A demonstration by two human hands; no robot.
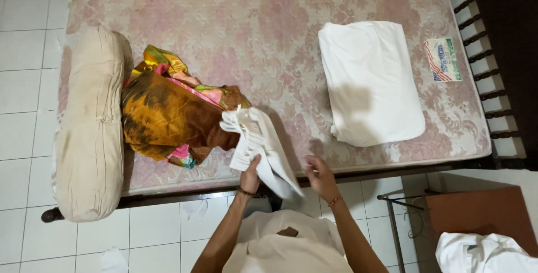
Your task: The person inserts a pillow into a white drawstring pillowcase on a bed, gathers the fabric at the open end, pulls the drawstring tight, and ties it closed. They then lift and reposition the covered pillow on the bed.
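**Loose white cloth at bed edge — slip risk**

L hand (pixel 250 176) grips a white cloth (pixel 259 148) from below, fingers closed on its lower part. Cloth is lifted over the near edge of the mattress (pixel 269 37), upper end bunched, lower end hanging toward the floor (pixel 22 138). R hand (pixel 321 176) is just beside the cloth's lower corner, fingers loosely curled, holding nothing; can't tell if fingertips touch the fabric.

Risks, as I judge them:
- One-hand hold w/ the long end dangling: cloth could slide out and drop to the floor between bed and body.
- Bunched top sits right by the orange-brown cloth (pixel 168 116); a swing left could snag or drag it.
- Bolster (pixel 89 121) overhangs the left end of the mattress; a tug on the bedding near it might tip it off.
- Folded white sheet (pixel 370 82) lies well apart on the right, low risk.
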